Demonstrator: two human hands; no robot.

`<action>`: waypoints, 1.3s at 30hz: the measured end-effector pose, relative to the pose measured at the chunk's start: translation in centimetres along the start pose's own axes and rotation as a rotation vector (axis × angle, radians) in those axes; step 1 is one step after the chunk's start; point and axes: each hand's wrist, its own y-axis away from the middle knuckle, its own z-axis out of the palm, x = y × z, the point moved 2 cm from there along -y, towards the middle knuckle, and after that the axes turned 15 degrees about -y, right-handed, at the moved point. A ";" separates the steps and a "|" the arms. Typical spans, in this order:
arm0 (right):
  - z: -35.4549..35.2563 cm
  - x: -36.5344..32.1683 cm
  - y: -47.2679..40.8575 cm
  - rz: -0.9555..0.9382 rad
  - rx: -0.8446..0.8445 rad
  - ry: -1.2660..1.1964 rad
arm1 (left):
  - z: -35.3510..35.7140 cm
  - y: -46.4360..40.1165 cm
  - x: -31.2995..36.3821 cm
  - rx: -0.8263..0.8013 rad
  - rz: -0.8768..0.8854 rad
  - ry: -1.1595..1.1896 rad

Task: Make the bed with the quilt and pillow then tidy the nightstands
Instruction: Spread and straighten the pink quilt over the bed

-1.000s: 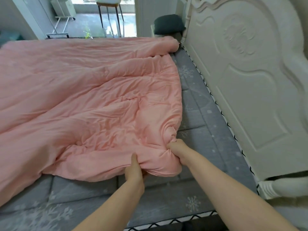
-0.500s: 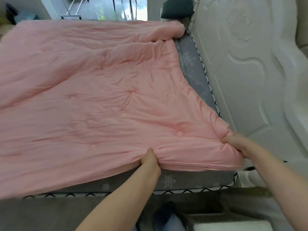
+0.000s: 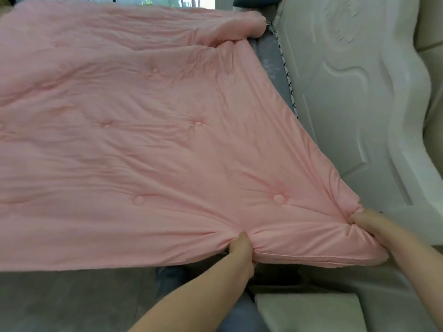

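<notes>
A pink tufted quilt [image 3: 148, 140] lies spread over most of the bed, pulled taut toward me. My left hand [image 3: 241, 250] is shut on its near edge, pinching a fold. My right hand [image 3: 366, 224] is shut on the near right corner, close to the white carved headboard [image 3: 354, 97]. A narrow strip of grey snowflake mattress [image 3: 271, 61] shows between quilt and headboard. A dark pillow [image 3: 256, 0] peeks in at the top edge, beyond the far quilt corner.
A white nightstand top [image 3: 309, 310] sits below my arms at the lower right. Grey floor [image 3: 72, 300] runs along the near side of the bed. My legs in dark trousers show under my left arm.
Both hands have pulled the quilt corner toward me and to the right, past the mattress's near edge. The quilt has stretched flat and now covers the grey mattress that showed before.
</notes>
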 end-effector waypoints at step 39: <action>13.0 1.8 7.7 -0.263 -0.231 -0.405 | 7.5 2.9 5.3 -0.091 0.726 -0.941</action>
